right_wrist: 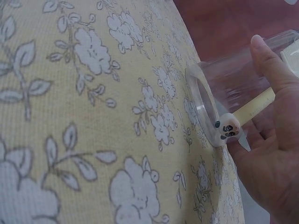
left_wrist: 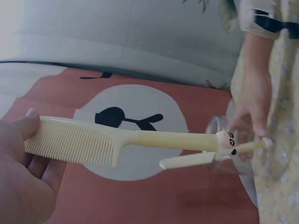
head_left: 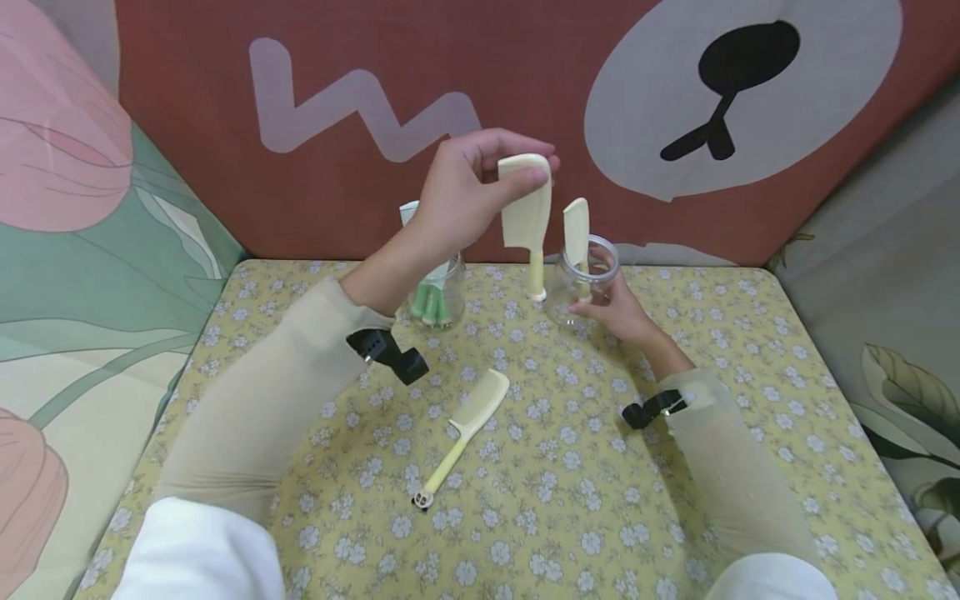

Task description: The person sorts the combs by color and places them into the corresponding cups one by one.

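My left hand (head_left: pixel 461 183) pinches a cream comb (head_left: pixel 528 221) by its toothed end, thumb on the near face. The comb hangs upright, its yellow handle pointing down to a small panda-head tip, left of a clear jar (head_left: pixel 558 292). My right hand (head_left: pixel 626 312) grips that jar from the right side, thumb in front. Inside the jar stands another cream comb (head_left: pixel 576 229), toothed end up above the rim; its panda-head tip (right_wrist: pixel 228 126) shows near the jar's bottom in the right wrist view. A third cream comb (head_left: pixel 480 404) lies on the flowered tablecloth nearer me.
A second clear jar (head_left: pixel 456 296) stands to the left, partly behind my left forearm, holding several green-handled combs (head_left: pixel 430 304). Behind the table (head_left: pixel 570 517) rises a red-brown cloth (head_left: pixel 525 50) with a bear's face; patterned cloths hang at both sides.
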`<state>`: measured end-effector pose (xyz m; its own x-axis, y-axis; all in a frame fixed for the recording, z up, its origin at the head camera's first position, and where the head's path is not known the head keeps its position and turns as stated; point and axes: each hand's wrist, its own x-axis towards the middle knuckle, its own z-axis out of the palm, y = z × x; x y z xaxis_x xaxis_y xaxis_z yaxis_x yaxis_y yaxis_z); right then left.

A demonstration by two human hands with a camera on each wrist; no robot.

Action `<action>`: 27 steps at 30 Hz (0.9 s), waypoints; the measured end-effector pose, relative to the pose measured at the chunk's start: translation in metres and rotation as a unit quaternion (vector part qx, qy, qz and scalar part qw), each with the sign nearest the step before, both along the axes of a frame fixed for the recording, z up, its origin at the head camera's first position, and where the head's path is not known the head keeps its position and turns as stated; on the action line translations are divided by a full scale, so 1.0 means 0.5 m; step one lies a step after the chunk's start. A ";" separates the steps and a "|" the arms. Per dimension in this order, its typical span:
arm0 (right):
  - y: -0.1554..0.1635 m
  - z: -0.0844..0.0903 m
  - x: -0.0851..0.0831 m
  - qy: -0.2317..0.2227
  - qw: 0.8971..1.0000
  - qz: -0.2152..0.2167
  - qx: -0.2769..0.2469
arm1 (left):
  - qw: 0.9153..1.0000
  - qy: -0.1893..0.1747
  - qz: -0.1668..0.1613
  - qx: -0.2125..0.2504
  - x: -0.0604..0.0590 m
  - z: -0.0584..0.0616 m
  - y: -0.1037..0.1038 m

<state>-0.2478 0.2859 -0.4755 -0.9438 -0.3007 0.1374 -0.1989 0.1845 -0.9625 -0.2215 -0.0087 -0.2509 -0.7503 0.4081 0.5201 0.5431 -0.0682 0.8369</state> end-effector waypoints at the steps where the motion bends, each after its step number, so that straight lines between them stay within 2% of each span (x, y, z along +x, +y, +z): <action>1: 0.000 0.000 0.000 0.001 1.000 0.001 0.000 | 1.000 -0.007 0.004 0.006 -0.003 0.006 0.006; 6: 0.002 0.000 0.000 0.008 1.000 0.005 -0.006 | 0.999 -0.032 0.009 0.037 -0.024 0.028 0.038; 10: 0.004 0.000 0.001 0.008 1.000 0.011 -0.014 | 0.998 -0.045 0.017 0.043 -0.040 0.039 0.065; 14: 0.004 0.000 0.002 0.013 1.000 0.016 -0.013 | 0.998 -0.036 0.023 0.039 -0.055 0.043 0.095; 20: 0.005 0.000 0.004 -0.001 1.000 0.015 -0.001 | 0.998 -0.050 0.034 0.028 -0.074 0.038 0.139; 24: 0.007 0.000 0.006 -0.014 0.999 -0.003 0.029 | 0.996 -0.068 0.043 0.031 -0.084 0.025 0.163; 27: 0.007 0.002 0.008 -0.022 0.999 -0.009 0.033 | 0.996 -0.071 0.048 0.037 -0.091 0.012 0.177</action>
